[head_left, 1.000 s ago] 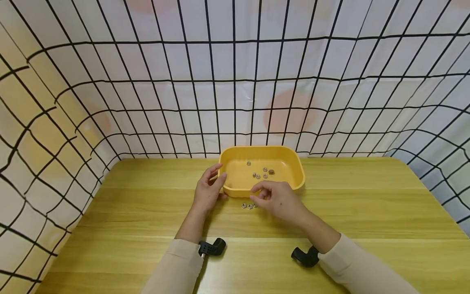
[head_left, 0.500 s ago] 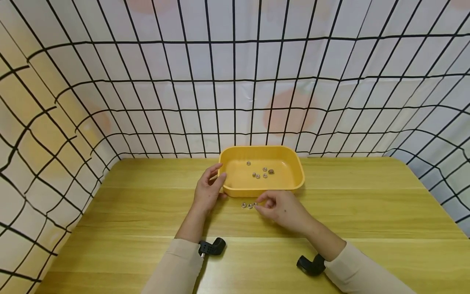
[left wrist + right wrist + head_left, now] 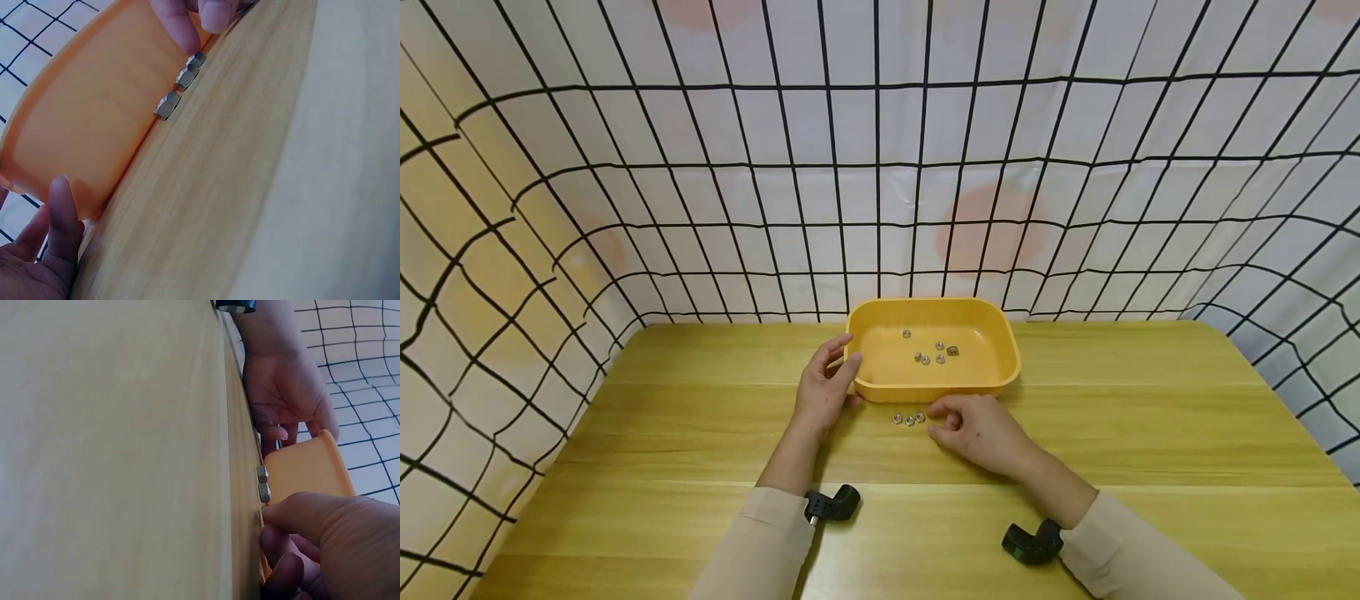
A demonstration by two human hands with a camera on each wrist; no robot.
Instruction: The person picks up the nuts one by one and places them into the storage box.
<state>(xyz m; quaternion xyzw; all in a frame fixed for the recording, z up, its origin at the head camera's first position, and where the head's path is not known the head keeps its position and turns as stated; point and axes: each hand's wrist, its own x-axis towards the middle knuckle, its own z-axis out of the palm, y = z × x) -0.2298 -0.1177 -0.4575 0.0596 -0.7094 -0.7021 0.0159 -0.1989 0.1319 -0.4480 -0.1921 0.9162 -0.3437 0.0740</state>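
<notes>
While three nuts (image 3: 910, 421) lie beside right grip (image 3: 979, 427), tray (image 3: 910, 395) stands beyond.

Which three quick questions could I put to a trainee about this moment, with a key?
1. How many hex nuts lie on the wooden table, just on the person's side of the yellow tray?
2. Where is the left hand? A: over the tray's middle; B: at the tray's left end; C: at the table's right edge.
3. True or false: the right hand is nearer those nuts than the left hand.

Key: 1. Three; 2. B; 3. True.
</notes>
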